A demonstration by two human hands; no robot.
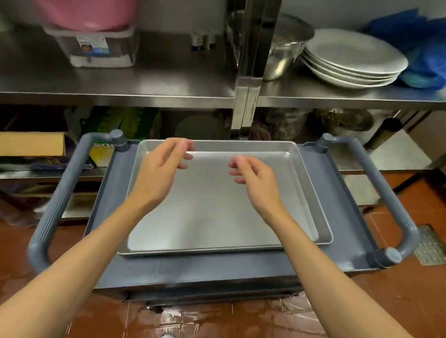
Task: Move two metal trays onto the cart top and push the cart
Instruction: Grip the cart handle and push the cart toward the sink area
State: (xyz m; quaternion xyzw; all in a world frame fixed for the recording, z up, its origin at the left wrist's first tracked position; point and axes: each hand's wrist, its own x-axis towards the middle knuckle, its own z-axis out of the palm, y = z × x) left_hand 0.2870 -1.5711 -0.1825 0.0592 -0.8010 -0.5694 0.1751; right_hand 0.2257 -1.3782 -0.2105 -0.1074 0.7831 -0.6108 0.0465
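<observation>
Your two hands hover over a pair of stacked metal trays (214, 207) on the grey cart top (344, 215) in a kitchen storeroom, the left hand (161, 170) and the right hand (252, 176) both empty, fingers loosely curled and spread, held apart from each other and gripping nothing. Whether your fingertips touch the metal cannot be told; they appear to float just above it. The upper tray sits slightly askew, shifted toward you and to the left, so the lower tray's rim shows along the far and right edges. Both are shallow, rectangular, dull silver with rounded corners and bare insides, and they look light but likely to slide on each other. By the look of it, the loading step is done and the push is what remains. That calls for you to move your hands outward to one of the cart's handles, the left handle (55, 197) or the right handle (387, 194), each a ribbed grey bar at a short end of the cart, and close firmly before leaning in. The steel shelf (117, 84) with its stack of white plates (354, 59) stands close beyond the cart, and the tiled floor (404, 297) gleams as if wet, so a slow start seems wise.
</observation>
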